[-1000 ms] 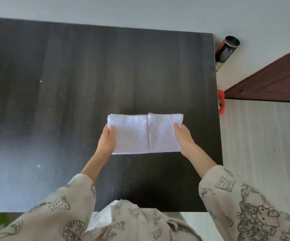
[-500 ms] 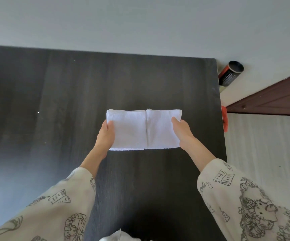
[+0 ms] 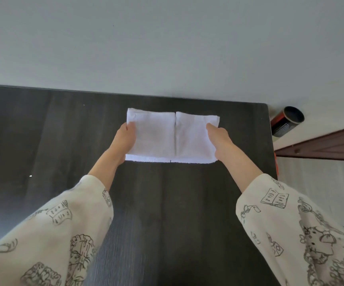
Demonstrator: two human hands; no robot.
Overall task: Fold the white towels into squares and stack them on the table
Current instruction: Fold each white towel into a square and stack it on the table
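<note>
Both hands grip the folded white towel (image 3: pixel 173 135) over the dark table (image 3: pixel 43 141): left hand (image 3: pixel 125 139) on its left edge, right hand (image 3: pixel 218 139) on its right edge

The dark table (image 3: pixel 43 141) lay bare to the left of the towel (image 3: pixel 167 137) I held, and on the near side too, so my hands could pass there. At the far right, off the table's edge, stood a black-and-red cylinder (image 3: pixel 284 122) (beside a brown wooden ledge (image 3: pixel 328 147)).
</note>
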